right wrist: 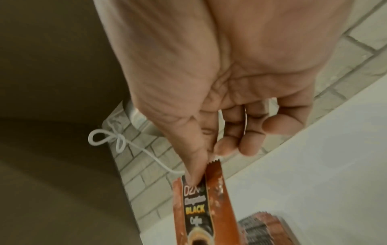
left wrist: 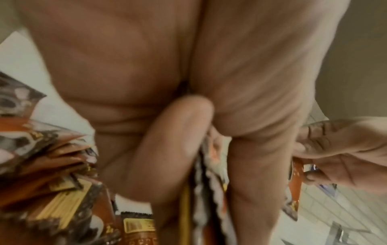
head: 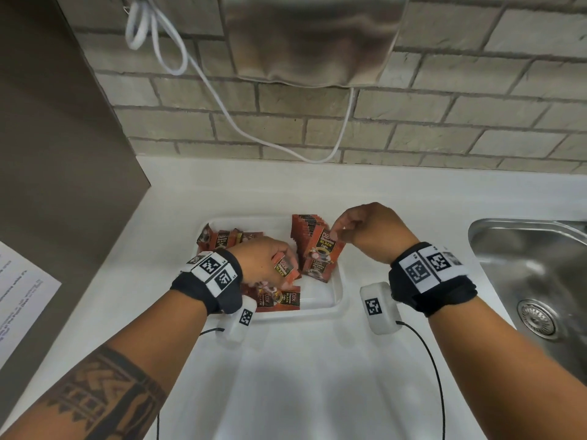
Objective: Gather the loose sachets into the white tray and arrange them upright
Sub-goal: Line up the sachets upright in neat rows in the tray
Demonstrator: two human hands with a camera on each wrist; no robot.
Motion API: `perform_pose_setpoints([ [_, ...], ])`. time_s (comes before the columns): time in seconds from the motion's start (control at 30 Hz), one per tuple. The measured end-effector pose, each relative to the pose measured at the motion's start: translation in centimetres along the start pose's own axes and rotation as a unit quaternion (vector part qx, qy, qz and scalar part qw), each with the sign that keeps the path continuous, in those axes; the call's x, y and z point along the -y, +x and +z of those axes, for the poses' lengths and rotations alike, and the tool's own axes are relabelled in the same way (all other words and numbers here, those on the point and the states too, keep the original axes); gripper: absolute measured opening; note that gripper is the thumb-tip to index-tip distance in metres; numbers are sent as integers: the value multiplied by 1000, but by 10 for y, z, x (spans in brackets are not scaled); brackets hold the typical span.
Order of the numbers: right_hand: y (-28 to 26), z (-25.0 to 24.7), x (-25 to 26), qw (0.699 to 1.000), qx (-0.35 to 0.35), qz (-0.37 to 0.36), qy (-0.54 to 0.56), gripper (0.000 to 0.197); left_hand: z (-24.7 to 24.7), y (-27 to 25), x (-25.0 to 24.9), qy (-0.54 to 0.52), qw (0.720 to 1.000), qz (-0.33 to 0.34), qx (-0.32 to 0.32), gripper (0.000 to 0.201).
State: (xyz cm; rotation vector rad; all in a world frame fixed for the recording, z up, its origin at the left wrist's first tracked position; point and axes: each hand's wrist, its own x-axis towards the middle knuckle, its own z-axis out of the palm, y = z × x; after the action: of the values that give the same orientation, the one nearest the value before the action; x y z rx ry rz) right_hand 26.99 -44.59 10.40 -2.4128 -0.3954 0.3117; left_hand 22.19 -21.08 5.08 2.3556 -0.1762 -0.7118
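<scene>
A white tray [head: 320, 301] sits on the white counter and holds red-brown coffee sachets. Several stand upright in a row [head: 305, 226] at its back right, also seen as the row [right wrist: 261, 229]. My right hand [head: 337, 231] pinches the top of one sachet [head: 324, 247] by thumb and forefinger just in front of that row; it is the sachet [right wrist: 199, 207]. My left hand [head: 279, 260] grips a small bunch of sachets [head: 285, 268] over the tray's middle, seen edge-on as the bunch [left wrist: 206, 190]. Loose sachets [head: 279, 298] lie flat under it, with more loose sachets [head: 222, 238] at the back left.
A steel sink [head: 533, 274] is sunk into the counter on the right. A white cable [head: 222, 100] hangs down the brick wall below a metal dispenser [head: 314, 36]. A brown panel [head: 63, 154] bounds the left, with a printed sheet [head: 19, 296] beside it.
</scene>
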Motion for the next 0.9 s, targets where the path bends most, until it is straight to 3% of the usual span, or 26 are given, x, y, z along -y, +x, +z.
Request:
perform_pose_setpoints([
  [0.2, 2, 37, -11, 993, 13, 8, -113, 9, 8, 16, -13, 79, 993, -21, 90, 49],
  [0.4, 13, 65, -18, 984, 34, 54, -165, 19, 18, 39, -27, 136, 982, -23, 127, 71],
  [0.53, 17, 65, -17, 981, 50, 49, -179, 11, 19, 50, -28, 143, 980, -33, 132, 67],
  [0.63, 20, 64, -20, 984, 45, 49, -165, 21, 21, 55, -25, 146, 980, -37, 133, 63],
  [0.9, 19, 62, -21, 987, 46, 45, -144, 22, 23, 63, -12, 115, 982, -35, 147, 63],
])
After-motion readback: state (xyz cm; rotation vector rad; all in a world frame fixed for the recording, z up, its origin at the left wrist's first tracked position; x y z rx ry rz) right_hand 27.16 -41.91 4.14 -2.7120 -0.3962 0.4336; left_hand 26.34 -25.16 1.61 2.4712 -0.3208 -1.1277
